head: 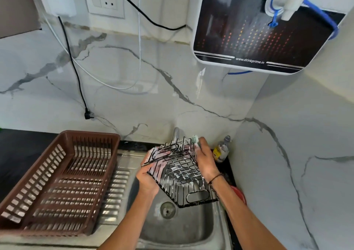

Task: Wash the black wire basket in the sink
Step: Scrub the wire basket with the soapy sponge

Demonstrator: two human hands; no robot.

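Basket (180, 175), soapy, is held over the sink (183, 228) at 6 o'clock, gripped by the left hand (147, 180); a sponge (195, 139) is pinched by the right hand (206, 159). Every wire should be scrubbed.

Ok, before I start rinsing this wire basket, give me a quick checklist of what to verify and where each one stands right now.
1. Basket held firmly: ok. The left hand grips the black wire basket at its left side.
2. Basket over the sink: ok. It hangs tilted above the sink bowl.
3. Soap coverage: ok. White suds show on the wires.
4. Scrubber in hand: ok. The right hand presses a pale green scrubber on the basket's far edge.
5. Tap running: cannot tell. The tap is mostly hidden behind the basket.
6. Drain clear: ok. Nothing covers the drain.
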